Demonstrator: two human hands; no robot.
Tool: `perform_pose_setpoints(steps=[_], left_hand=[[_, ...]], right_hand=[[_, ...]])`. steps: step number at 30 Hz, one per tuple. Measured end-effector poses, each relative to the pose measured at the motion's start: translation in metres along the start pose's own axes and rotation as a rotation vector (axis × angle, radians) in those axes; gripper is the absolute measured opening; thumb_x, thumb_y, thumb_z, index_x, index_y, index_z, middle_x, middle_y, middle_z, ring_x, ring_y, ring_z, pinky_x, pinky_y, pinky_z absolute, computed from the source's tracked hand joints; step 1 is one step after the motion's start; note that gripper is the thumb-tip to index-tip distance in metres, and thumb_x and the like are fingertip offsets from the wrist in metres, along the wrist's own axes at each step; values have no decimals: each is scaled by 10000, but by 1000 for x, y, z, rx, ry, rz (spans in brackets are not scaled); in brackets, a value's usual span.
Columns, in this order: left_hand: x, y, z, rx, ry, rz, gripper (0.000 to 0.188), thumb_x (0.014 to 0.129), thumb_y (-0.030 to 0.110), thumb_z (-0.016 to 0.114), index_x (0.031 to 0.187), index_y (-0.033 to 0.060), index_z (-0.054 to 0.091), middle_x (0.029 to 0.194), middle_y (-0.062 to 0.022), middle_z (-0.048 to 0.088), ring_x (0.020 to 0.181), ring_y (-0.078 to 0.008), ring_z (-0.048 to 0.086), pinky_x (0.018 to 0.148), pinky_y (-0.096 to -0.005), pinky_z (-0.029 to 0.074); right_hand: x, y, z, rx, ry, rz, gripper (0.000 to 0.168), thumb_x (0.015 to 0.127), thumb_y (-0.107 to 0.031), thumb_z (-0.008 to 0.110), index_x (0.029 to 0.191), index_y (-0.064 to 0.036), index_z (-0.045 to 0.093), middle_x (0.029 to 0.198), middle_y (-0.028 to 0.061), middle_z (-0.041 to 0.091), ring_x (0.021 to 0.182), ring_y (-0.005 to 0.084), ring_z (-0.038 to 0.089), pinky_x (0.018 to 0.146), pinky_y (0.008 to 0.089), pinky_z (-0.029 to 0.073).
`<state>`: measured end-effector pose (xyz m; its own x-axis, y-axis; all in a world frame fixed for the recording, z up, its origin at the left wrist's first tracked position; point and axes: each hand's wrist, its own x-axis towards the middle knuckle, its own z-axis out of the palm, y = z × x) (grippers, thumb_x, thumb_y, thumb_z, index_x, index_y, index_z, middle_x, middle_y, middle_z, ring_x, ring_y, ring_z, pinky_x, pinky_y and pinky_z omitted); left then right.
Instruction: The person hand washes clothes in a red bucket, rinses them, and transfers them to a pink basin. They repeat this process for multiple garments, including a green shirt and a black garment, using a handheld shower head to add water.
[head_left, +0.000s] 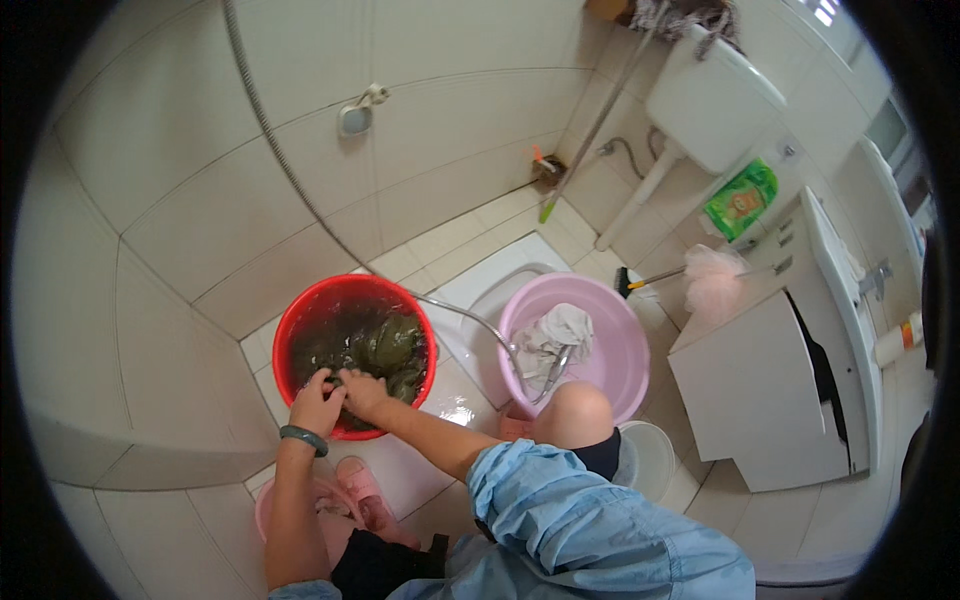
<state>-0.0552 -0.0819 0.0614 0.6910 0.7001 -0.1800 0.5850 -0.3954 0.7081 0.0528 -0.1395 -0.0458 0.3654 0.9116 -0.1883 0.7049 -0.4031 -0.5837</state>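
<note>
A red plastic tub (281, 337) of dark water stands on the floor, with a dark green wet cloth (396, 343) in it. Over its near edge, my left hand (318, 406), with a dark bangle at the wrist, bends its fingers round a bit of dark cloth. My right hand (363, 393) lies just beside it, fingers down on the same cloth at the water. How firmly each hand grips is hard to see. Farther right, a pink basin (622, 330) holds a pale cloth (562, 327) and a metal shower head (556, 369) on its hose.
The metal shower hose (281, 154) hangs down the wall and crosses the red tub's rim. Between tub and basin lies a white squat toilet (480, 300). A whitish bucket (656, 457) stands by my right knee, a pink basin (262, 510) by my left leg. A white vanity cabinet (750, 390) is at right.
</note>
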Motion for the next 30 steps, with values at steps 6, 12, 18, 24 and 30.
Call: perform_pose_setpoints(steps=[6, 12, 18, 24, 30], left_hand=[[-9, 11, -17, 59, 7, -38, 447, 779, 294, 596, 1171, 93, 518, 983, -148, 631, 953, -321, 569, 853, -403, 437], [-14, 1, -46, 272, 38, -168, 368, 812, 282, 545, 1126, 90, 548, 994, -191, 617, 948, -352, 573, 843, -431, 446], [-4, -5, -29, 275, -212, -220, 427, 795, 284, 581, 1110, 1, 529, 1066, -213, 592, 1000, -345, 567, 874, -417, 437], [20, -12, -14, 144, -340, -286, 1284, 550, 405, 797, 1403, 48, -92, 1292, -315, 385, 1180, -377, 445, 987, -376, 371], [52, -8, 4, -166, 285, -177, 1274, 504, 365, 824, 1412, 162, -45, 1430, -272, 61, 1277, -399, 293, 1053, -430, 291]], right_hand=[[43, 37, 20, -25, -179, 188, 611, 734, -301, 635, 1268, -92, 421, 1180, 186, 538, 1080, 321, 536, 893, 418, 444], [31, 4, -66, 314, -62, 4, 420, 703, -167, 603, 1062, 44, 553, 963, 228, 615, 912, 316, 599, 819, 371, 465], [15, -41, -195, 637, 67, -116, 330, 752, -118, 556, 1055, 9, 573, 932, 83, 625, 840, 179, 582, 766, 311, 469], [-1, -151, -320, 901, 209, -217, 239, 752, -120, 587, 946, 18, 569, 825, 104, 607, 748, 191, 586, 708, 321, 487], [-16, -233, -381, 913, 215, -362, 243, 768, -120, 606, 953, 22, 540, 889, 124, 610, 781, 237, 610, 741, 378, 497]])
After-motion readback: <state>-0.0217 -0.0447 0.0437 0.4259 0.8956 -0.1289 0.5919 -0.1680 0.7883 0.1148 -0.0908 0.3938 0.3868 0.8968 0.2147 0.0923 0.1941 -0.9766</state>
